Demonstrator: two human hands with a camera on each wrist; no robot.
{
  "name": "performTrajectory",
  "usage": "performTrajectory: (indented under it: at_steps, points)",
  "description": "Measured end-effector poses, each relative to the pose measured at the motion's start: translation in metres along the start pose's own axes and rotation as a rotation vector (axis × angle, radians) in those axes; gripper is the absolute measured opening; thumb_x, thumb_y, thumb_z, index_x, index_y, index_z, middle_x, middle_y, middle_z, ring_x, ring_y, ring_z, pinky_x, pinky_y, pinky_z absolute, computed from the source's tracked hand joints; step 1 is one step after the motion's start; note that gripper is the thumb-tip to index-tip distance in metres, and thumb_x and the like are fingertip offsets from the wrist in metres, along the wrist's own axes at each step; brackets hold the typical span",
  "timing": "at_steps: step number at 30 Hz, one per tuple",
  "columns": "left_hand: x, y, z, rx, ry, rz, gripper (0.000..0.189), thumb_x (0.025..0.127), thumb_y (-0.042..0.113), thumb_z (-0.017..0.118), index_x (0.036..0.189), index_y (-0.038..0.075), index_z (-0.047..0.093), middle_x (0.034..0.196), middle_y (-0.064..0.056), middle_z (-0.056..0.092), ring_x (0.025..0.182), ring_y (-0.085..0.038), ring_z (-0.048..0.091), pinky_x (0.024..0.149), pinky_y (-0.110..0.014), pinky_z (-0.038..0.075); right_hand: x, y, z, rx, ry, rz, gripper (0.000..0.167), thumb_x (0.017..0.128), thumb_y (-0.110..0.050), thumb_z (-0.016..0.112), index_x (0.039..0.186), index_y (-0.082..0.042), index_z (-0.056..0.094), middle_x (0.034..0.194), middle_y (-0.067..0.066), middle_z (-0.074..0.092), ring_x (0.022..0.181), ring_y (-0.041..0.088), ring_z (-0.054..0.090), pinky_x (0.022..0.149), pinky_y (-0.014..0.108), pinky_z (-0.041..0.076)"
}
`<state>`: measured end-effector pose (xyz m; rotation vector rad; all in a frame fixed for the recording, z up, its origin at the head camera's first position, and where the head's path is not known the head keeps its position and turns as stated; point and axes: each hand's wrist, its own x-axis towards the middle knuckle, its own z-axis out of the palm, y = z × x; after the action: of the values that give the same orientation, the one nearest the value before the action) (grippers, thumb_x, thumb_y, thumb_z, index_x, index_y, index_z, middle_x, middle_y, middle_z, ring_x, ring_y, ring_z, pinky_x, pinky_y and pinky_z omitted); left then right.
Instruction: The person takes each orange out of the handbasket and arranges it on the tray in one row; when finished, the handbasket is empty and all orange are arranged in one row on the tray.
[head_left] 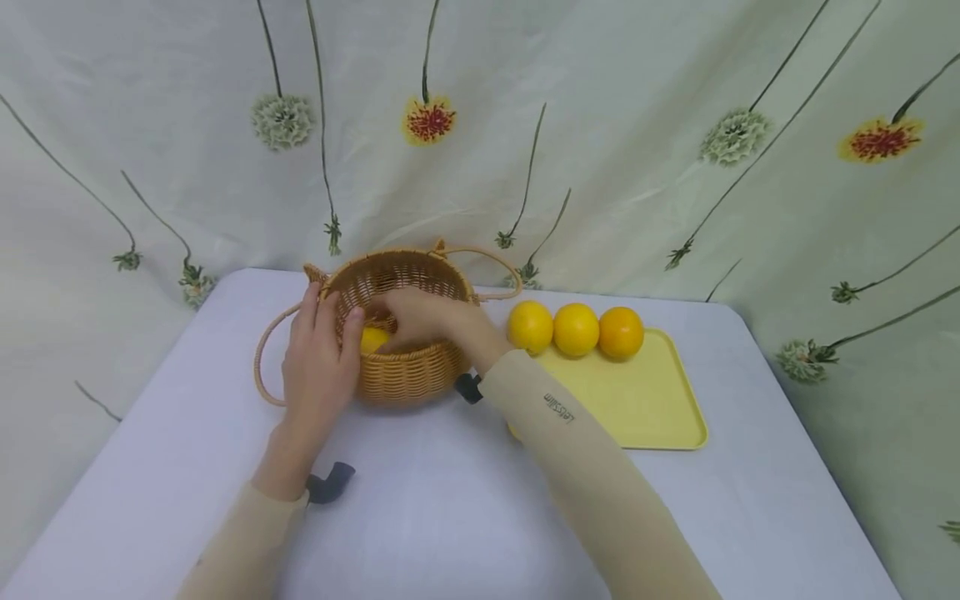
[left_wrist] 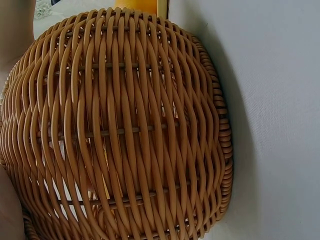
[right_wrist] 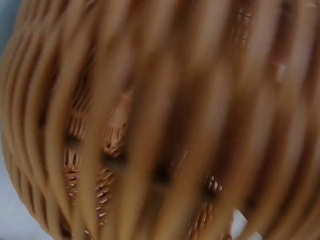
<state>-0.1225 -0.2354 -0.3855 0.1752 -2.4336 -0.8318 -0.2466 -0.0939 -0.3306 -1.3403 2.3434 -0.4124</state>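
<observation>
A round wicker basket (head_left: 408, 379) with two loop handles stands toward the back of the table. My left hand (head_left: 318, 358) holds its left rim, fingers along the outer side and thumb at the opening. Down inside the basket, my right hand (head_left: 420, 317) grips an orange (head_left: 372, 339), its fingertips partly hidden by the front rim. Woven basket wall (left_wrist: 120, 125) fills most of the left wrist view, with a bit of the left hand (left_wrist: 9, 210) at the edge. Close, blurred weave (right_wrist: 160, 120) covers the right wrist view.
To the right lies a yellow tray (head_left: 652, 408), partly covered by the right sleeve (head_left: 555, 417). Three oranges (head_left: 576, 329) sit in a row along its far edge. A flower-printed curtain (head_left: 600, 125) hangs behind the white table (head_left: 420, 517).
</observation>
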Motion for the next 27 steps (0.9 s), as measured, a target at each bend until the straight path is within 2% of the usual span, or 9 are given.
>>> performTrajectory:
  at_steps: [5,9,14,23,27]
  points:
    - [-0.001,0.000,0.002,-0.010,0.006,-0.008,0.068,0.112,0.051,0.038,0.151,-0.004,0.049,0.171,-0.018,0.031,0.153,-0.044,0.036,0.109,-0.075,0.040,0.009,0.001,0.006,-0.057,-0.079,0.000,0.060,0.097,-0.007,0.068,0.154,-0.011,0.052,0.140,0.003,0.064,0.119,0.016,0.059,0.107,0.028,0.047]
    - [-0.001,-0.001,0.004,-0.003,-0.008,-0.014,0.070,0.112,0.052,0.036,0.153,-0.003,0.048,0.172,-0.018,0.029,0.154,-0.044,0.035,0.109,-0.075,0.041,0.012,0.002,0.007,-0.078,-0.128,0.018,0.068,0.096,0.002,0.060,0.160,-0.015,0.046,0.152,0.003,0.058,0.133,0.018,0.056,0.118,0.030,0.041]
    - [0.001,-0.001,0.005,0.006,-0.010,-0.012,0.071,0.112,0.053,0.035,0.153,-0.003,0.047,0.172,-0.019,0.029,0.153,-0.045,0.036,0.107,-0.077,0.042,0.012,0.004,0.007,-0.056,-0.172,0.023,0.071,0.097,0.004,0.057,0.163,-0.018,0.040,0.163,0.004,0.048,0.152,0.022,0.044,0.127,0.033,0.031]
    - [0.000,0.000,0.001,0.002,0.016,0.001,0.068,0.112,0.050,0.037,0.151,-0.004,0.050,0.170,-0.020,0.032,0.151,-0.045,0.038,0.103,-0.078,0.043,0.013,-0.003,0.008,-0.020,-0.203,0.017,0.066,0.101,0.006,0.053,0.163,-0.015,0.041,0.164,0.005,0.047,0.152,0.022,0.044,0.127,0.031,0.031]
    - [0.001,-0.001,0.001,0.003,0.022,0.005,0.068,0.112,0.050,0.038,0.150,-0.004,0.051,0.169,-0.021,0.033,0.151,-0.046,0.039,0.103,-0.078,0.043,0.016,-0.004,0.010,-0.032,-0.215,0.025,0.064,0.105,0.003,0.048,0.165,-0.014,0.036,0.169,0.005,0.041,0.156,0.020,0.038,0.129,0.029,0.026]
